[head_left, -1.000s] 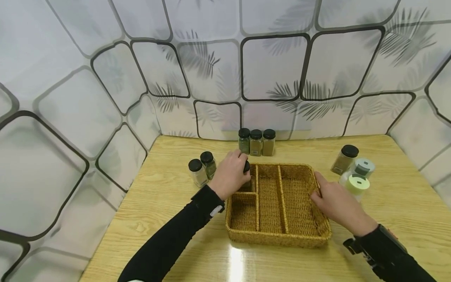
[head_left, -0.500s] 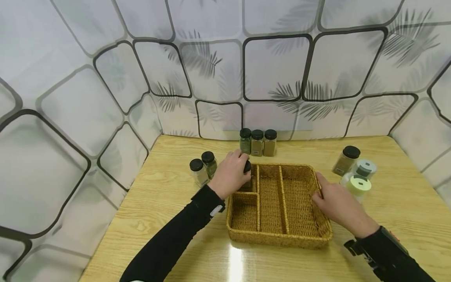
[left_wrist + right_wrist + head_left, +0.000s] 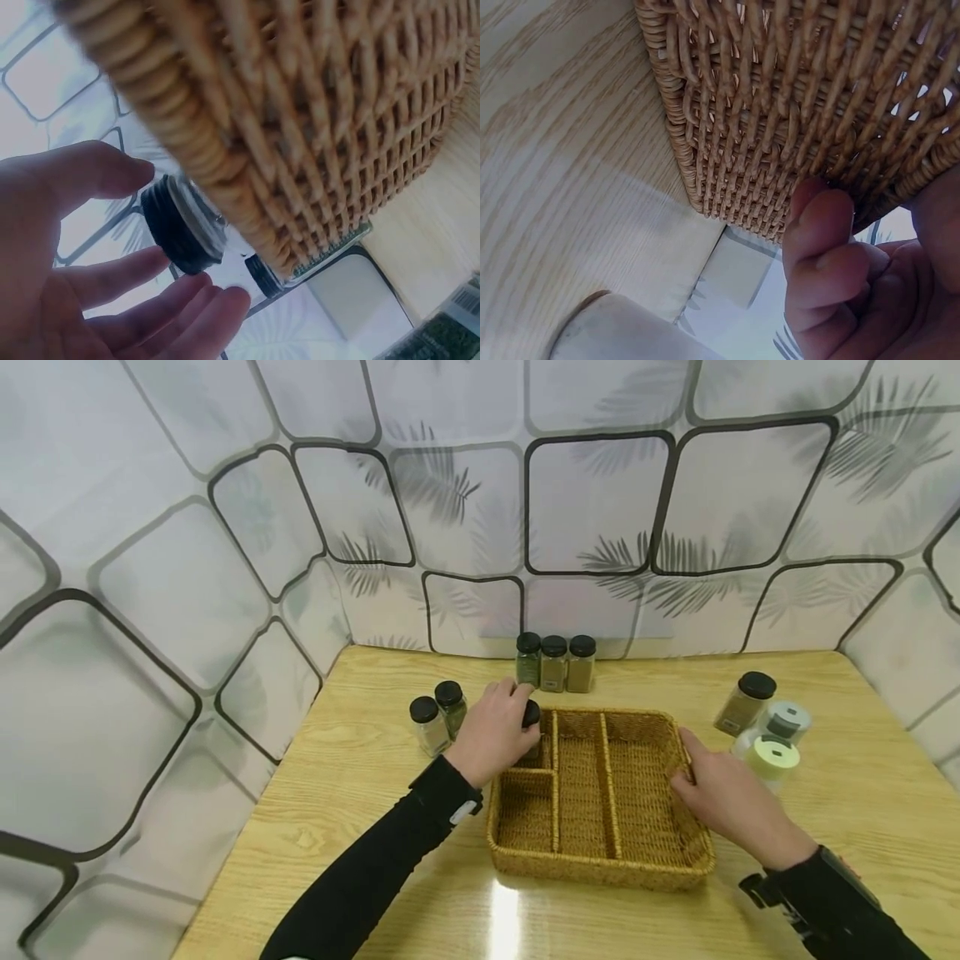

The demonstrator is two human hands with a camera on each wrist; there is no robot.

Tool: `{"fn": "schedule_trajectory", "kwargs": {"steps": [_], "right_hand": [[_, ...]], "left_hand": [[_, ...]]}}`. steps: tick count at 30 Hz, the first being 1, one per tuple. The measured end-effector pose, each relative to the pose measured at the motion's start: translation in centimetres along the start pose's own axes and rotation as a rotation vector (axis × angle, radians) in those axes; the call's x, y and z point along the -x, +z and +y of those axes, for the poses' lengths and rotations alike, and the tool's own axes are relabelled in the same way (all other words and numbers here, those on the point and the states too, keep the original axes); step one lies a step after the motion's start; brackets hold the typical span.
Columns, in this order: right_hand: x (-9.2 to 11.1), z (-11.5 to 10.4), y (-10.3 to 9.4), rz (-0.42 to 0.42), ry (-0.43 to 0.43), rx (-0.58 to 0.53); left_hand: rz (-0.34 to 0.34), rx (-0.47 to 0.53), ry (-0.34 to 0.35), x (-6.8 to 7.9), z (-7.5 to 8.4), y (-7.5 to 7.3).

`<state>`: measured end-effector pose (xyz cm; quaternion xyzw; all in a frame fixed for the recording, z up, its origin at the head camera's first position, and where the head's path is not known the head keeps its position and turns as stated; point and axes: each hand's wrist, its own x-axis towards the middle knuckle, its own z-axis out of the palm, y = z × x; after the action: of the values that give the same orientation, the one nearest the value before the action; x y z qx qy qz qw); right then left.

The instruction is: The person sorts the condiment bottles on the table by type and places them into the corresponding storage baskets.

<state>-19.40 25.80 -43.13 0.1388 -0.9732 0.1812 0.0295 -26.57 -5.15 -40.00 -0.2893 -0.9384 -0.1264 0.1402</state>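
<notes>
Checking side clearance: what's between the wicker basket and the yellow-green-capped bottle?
The person's right grip, holding the right side of the wicker basket. Head view shows it partly covering the yellow-green-capped bottle; contact with that can't be judged.

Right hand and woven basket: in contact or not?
Touching. The right wrist view shows it: the right hand's fingertips meet the woven basket's outer wall, no gap visible between them.

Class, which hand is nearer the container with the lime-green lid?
Right: the right hand is just beside the container; the left hand is across the basket, on its left side.
</notes>
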Motion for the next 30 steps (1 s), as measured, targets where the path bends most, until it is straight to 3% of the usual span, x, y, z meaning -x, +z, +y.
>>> {"fn": "schedule_trajectory", "kwargs": {"steps": [14,30], "right_hand": [[0.0,0.1,0.0,-0.004,0.014,-0.008],[0.0,0.0,-0.1,0.001,0.012,-0.002]], "left_hand": [[0.133,-0.047,-0.011,0.8,-0.8,-2.0],[0.248,-0.094,-0.138,2.3,-3.9,-4.1]]}}
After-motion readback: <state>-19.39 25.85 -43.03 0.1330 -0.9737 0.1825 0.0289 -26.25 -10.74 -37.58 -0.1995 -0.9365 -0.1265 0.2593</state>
